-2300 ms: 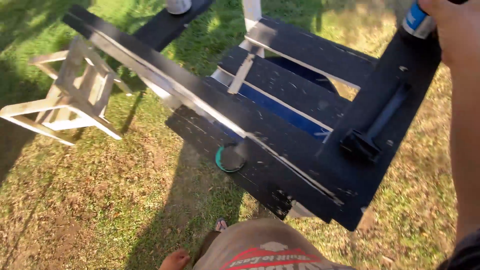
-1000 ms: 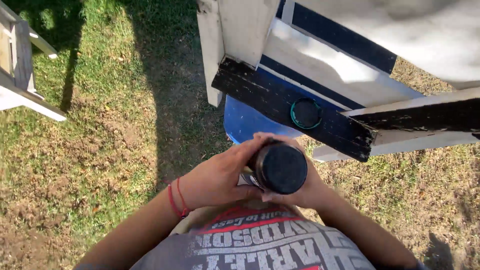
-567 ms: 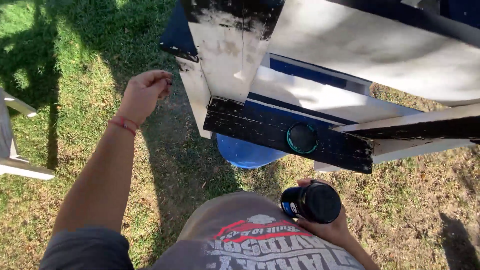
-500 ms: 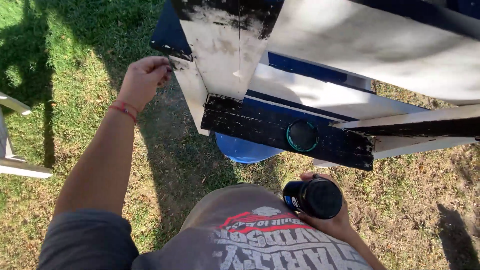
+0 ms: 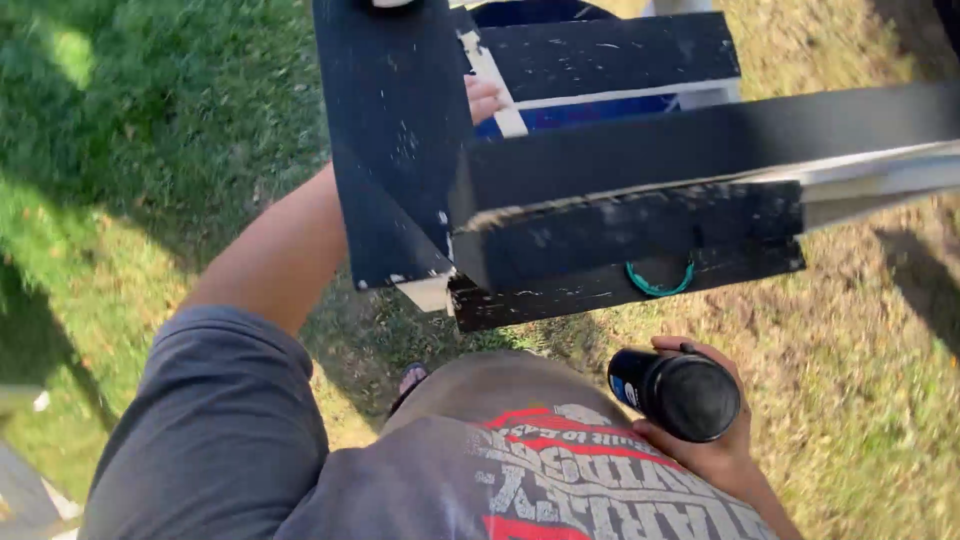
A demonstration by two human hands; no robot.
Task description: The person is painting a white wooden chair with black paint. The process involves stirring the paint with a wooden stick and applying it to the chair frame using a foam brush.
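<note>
Black cylindrical spray can (image 5: 672,392), capped in black with a blue band near its shoulder, lies in the right hand (image 5: 712,440), low in the view and close against the person's body. The grip is wrapped round the can's body from below and behind, fingers curled over the far side, the cap end pointing toward the camera.

Above and ahead of that grip stands a wooden slatted chair frame painted black (image 5: 560,190), with bare pale wood showing at some edges and slat sides. Its lowest black board hangs just over the can, not touching it. A small teal ring (image 5: 659,281) sits on the face of that board, directly above the right-hand grip.

The left hand (image 5: 483,97) reaches up and away to the far side of the chair's broad black panel. Only a few fingertips show at the panel's edge; the rest of the hand is hidden behind the wood, so whether this grip is closed on the panel or merely resting against it cannot be told. The left forearm runs beside the panel's left edge.

Between the slats a blue rounded object (image 5: 580,112) is partly visible; its kind cannot be made out.

Below the right-hand grip is a grey shirt with red and white print (image 5: 560,470). Grass (image 5: 150,150) covers the ground, green to the left, drier and yellow to the right of the grip. A foot (image 5: 412,380) shows under the chair.
</note>
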